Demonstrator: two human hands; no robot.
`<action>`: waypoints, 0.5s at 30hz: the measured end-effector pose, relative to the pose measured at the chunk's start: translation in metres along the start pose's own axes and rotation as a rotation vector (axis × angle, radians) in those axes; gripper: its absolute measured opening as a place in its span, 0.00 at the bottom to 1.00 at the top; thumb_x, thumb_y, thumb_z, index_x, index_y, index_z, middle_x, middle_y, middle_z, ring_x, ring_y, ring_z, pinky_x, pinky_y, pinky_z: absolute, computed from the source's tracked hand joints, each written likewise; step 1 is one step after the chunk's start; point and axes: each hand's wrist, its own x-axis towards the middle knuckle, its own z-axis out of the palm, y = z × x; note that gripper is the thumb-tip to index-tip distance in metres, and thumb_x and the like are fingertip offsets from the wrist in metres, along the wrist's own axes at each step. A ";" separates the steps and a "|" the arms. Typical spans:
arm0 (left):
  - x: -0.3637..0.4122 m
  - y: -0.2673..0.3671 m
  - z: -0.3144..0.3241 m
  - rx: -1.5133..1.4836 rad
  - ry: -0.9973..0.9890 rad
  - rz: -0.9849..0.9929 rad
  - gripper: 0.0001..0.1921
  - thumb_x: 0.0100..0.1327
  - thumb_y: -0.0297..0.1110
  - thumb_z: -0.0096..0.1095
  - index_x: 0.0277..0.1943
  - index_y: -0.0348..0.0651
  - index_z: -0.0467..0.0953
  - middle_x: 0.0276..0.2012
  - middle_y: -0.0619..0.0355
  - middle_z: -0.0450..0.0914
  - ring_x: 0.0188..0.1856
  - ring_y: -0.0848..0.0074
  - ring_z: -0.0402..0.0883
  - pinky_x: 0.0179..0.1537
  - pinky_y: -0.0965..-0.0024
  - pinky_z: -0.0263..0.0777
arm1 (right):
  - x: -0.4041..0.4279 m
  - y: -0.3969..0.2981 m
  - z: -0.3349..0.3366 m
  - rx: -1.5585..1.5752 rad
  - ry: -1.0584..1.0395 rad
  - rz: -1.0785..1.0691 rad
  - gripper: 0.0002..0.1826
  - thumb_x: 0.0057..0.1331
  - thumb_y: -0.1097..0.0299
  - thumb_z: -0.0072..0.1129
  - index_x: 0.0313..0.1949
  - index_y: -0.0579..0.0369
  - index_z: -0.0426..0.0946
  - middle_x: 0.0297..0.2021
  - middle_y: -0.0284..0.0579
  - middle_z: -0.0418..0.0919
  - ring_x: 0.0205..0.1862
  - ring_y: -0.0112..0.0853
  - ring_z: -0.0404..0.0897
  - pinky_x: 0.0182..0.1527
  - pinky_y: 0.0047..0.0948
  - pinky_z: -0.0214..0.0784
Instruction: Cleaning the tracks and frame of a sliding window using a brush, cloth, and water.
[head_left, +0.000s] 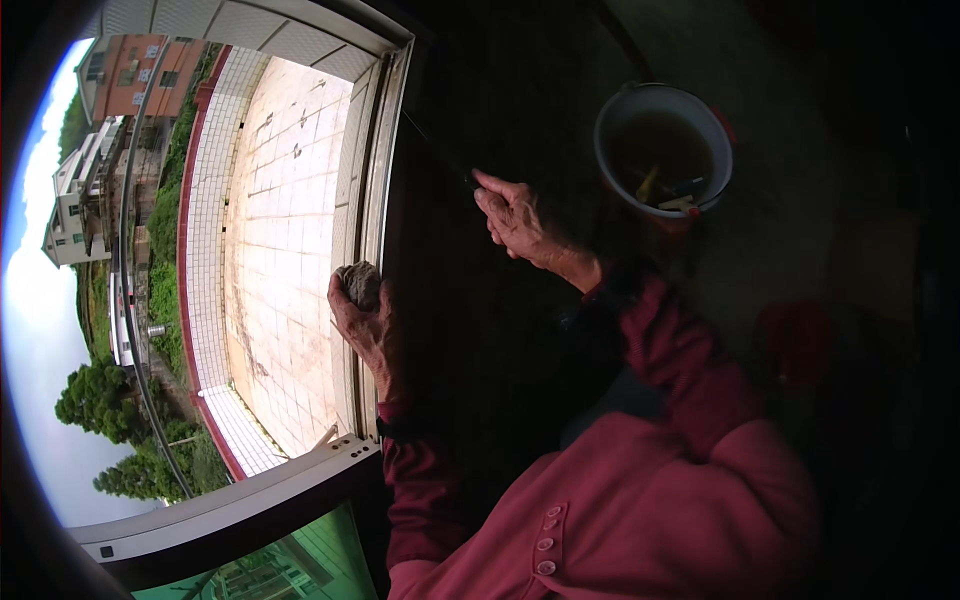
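My left hand (361, 326) is at the window frame, closed around a wadded grey cloth (360, 286). That hand lies over the inner edge of the sliding window's metal track (375, 165). My right hand (519, 221) is in the dark room to the right, its fingers wrapped around the dark handle (472, 180) of a slim tool. A thin shaft (417, 126) runs from it up and left towards the track; its tip is hard to make out, so the tool's exact kind cannot be told.
A pale bucket (601, 150) holds murky water, with a yellow object (647, 184) and other small items inside. A green-tinted glass pane (300, 562) is at lower left. Beyond the opening lie a tiled terrace (292, 225) and a low white brick wall (202, 225). A red object (796, 337) sits in shadow.
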 end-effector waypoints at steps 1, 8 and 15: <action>0.002 -0.002 0.000 0.035 -0.006 0.028 0.31 0.53 0.31 0.63 0.58 0.29 0.60 0.52 0.42 0.68 0.55 0.58 0.69 0.56 0.64 0.63 | 0.006 0.002 -0.002 -0.021 0.005 0.009 0.25 0.69 0.60 0.42 0.60 0.65 0.59 0.15 0.31 0.65 0.14 0.17 0.64 0.14 0.18 0.61; -0.001 -0.003 0.002 0.068 0.031 0.085 0.28 0.54 0.30 0.63 0.56 0.31 0.63 0.48 0.47 0.72 0.49 0.65 0.73 0.52 0.68 0.67 | 0.002 0.001 0.001 -0.105 0.025 0.003 0.26 0.70 0.59 0.42 0.62 0.60 0.58 0.18 0.32 0.64 0.15 0.17 0.63 0.13 0.17 0.57; -0.002 -0.004 0.000 0.016 -0.010 0.045 0.28 0.54 0.29 0.62 0.57 0.29 0.61 0.50 0.43 0.69 0.53 0.57 0.69 0.54 0.63 0.63 | 0.018 -0.008 0.003 -0.272 0.076 -0.107 0.25 0.70 0.60 0.40 0.61 0.62 0.59 0.14 0.32 0.63 0.13 0.18 0.63 0.13 0.19 0.59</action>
